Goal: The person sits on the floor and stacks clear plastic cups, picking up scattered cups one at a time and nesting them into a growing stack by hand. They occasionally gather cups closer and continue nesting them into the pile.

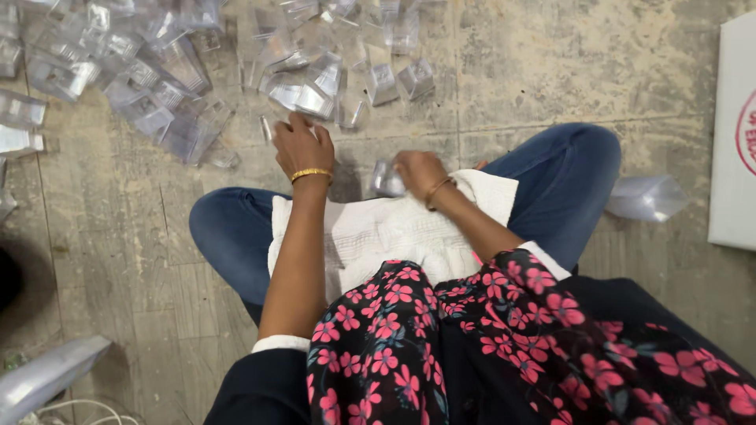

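Seeing left hand reaching into pile of clear plastic boxes on floor — fingers curled, grip unclear. Right hand closing on one box over white cloth. Judging boxes light, thin, slippery, crushable — taking by edges.

So the heap of clear plastic packaging pieces sits on the worn concrete floor ahead of the crossed knees. The white textured cloth lies on the lap. The flat white cardboard box is off right, with a clear plastic bag between it and the right knee.
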